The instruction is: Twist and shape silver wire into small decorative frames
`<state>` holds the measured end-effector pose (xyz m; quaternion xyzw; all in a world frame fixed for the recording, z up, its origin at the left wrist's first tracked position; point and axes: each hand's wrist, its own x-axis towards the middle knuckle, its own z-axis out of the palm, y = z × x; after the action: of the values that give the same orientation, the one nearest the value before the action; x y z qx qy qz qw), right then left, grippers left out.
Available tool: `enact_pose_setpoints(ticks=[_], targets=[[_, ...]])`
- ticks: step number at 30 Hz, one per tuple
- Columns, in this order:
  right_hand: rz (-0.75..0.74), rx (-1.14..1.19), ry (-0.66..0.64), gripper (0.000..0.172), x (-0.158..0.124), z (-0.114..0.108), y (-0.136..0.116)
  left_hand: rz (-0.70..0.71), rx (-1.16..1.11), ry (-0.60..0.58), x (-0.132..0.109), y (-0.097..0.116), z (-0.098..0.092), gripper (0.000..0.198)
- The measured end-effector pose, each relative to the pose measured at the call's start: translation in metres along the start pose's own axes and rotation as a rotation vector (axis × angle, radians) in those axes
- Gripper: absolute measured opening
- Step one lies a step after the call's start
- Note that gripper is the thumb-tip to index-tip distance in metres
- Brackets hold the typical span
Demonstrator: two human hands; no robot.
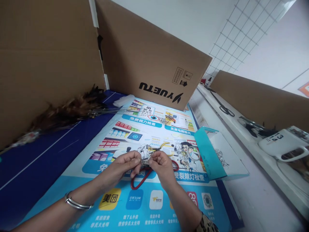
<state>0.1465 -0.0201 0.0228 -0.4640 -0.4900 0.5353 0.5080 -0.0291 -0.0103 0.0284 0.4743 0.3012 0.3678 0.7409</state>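
Observation:
My left hand (129, 161) is closed in a pinch, thumb against the fingers. Opposite it, almost touching, my right hand (161, 163) pinches too; whatever small thing lies in the fingers is too fine to make out. Just beyond the fingertips is a tangle of thin wire pieces (144, 150). Pliers with yellow handles (166, 144) lie behind my right hand. Under both hands rest scissors with red handles (138, 186), their blades partly hidden. To the right, more wire pieces (183, 155) lie loosely around a round clear disc (193, 153).
An open turquoise and white box (210, 158) holds wire pieces at right. Brown feathers (70, 108) with long stems lie at left. Cardboard panels (154, 48) stand behind. A raised ledge at right carries black scissors (225, 109) and a white mug (281, 146).

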Motion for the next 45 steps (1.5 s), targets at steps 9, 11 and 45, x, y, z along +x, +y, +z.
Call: enact_pose_setpoints(ticks=[9,11,45], targets=[[-0.028,-0.021,-0.076,0.030,-0.001,0.001,-0.001,-0.012,-0.061,0.014,0.001,-0.002,0.001,0.019],[-0.026,-0.034,-0.064,0.032,-0.002,0.002,0.000,-0.016,-0.072,0.008,0.001,-0.002,0.002,0.020],[-0.174,-0.140,0.052,0.010,-0.005,-0.009,-0.015,0.050,0.102,-0.095,-0.007,0.006,-0.005,0.016]])
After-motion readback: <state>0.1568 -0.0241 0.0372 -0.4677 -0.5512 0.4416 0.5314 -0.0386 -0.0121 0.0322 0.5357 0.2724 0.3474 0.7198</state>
